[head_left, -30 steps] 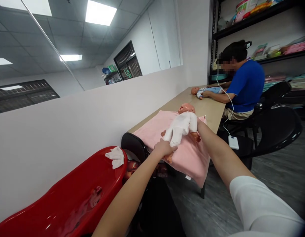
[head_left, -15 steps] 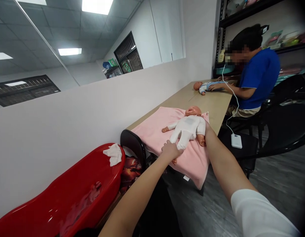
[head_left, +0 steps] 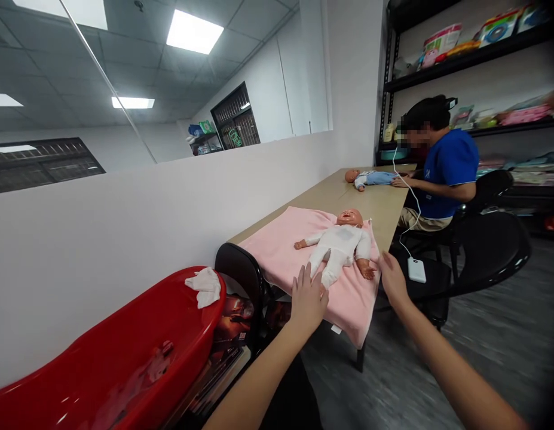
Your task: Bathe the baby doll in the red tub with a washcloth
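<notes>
A baby doll (head_left: 342,243) in a white suit lies on its back on a pink towel (head_left: 277,239), its head toward the far side. My left hand (head_left: 309,301) hovers at the doll's feet with its fingers apart; whether it touches them I cannot tell. Just off the towel's right edge, close to the doll's hand, is my right hand (head_left: 394,279). Its fingers point away from me and are mostly hidden, so any grip on the towel edge does not show. The towel's near corner hangs over the end of the table (head_left: 312,194).
A red tub (head_left: 124,328) with a white cloth (head_left: 205,286) on its rim stands at left, beside a black chair (head_left: 238,266). Across the table, a person in blue (head_left: 451,158) handles another doll (head_left: 375,178). A power bank (head_left: 416,270) lies on a chair at right.
My left hand has let go of the doll's leg and spread its fingers. My right hand has moved from the doll's side to the towel's right edge. The view has shifted.
</notes>
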Tool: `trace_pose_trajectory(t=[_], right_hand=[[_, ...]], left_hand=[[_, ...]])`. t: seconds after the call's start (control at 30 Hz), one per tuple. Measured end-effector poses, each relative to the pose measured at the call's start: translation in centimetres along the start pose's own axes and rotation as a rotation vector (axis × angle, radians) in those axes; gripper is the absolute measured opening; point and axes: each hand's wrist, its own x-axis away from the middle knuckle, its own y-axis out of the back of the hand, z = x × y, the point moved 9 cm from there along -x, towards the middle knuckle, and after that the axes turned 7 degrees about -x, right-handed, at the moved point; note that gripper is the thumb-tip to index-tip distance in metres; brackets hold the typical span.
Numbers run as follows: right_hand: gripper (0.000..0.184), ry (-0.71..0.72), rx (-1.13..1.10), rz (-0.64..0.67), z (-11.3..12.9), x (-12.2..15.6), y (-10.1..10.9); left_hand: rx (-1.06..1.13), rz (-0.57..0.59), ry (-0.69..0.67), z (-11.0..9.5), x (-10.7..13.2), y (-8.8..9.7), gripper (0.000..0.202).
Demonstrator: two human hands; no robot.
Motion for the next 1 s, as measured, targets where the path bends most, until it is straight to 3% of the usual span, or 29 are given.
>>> trace_pose_trajectory(t=[0.03,0.1,0.17,0.2,0.27,0.3,0.37,0.43,0.53,0.77,1.0], right_hand=[[0.048,0.129,0.098,0.004,0.3,4.3,1.6],[0.041,0.328,0.200,0.097,-0.4,14.6,3.1],[0.037,0.365,0.239,0.321,-3.5,25.3,2.0],[0.044,0.339,0.262,0.538,-5.6,30.7,0.1],[0.067,0.281,0.288,1.082,-9.8,41.5,-4.2],[0.085,0.200,0.339,1.264,-12.0,45.6,-5.5],[0.092,0.105,0.426,1.458,-14.5,50.4,-7.2],[0.086,0.132,0.436,1.507,-14.5,51.8,-8.2],[0.084,0.230,0.389,1.477,-12.5,51.1,-8.6],[0.076,0.248,0.420,1.379,-10.9,50.1,-7.6],[0.070,0.204,0.398,1.367,-9.9,49.6,-8.3]], left_hand=[[0.002,-0.109,-0.064,0.3,2.5,0.0,0.056],[0.014,-0.246,-0.139,1.5,8.3,-2.1,0.051],[0.023,-0.275,-0.137,3.3,13.9,-6.1,0.045],[0.023,-0.254,-0.082,4.6,16.3,-8.3,0.046],[0.028,-0.093,0.050,7.4,20.2,-13.1,0.057],[0.037,0.011,0.099,8.7,21.9,-15.2,0.063],[0.074,0.182,0.152,11.0,24.5,-17.8,0.065],[0.125,0.249,0.179,12.8,26.3,-18.4,0.059],[0.184,0.244,0.232,14.6,27.4,-17.7,0.056],[0.239,0.268,0.232,14.3,27.7,-18.7,0.058],[0.299,0.284,0.259,15.7,28.5,-19.0,0.059]])
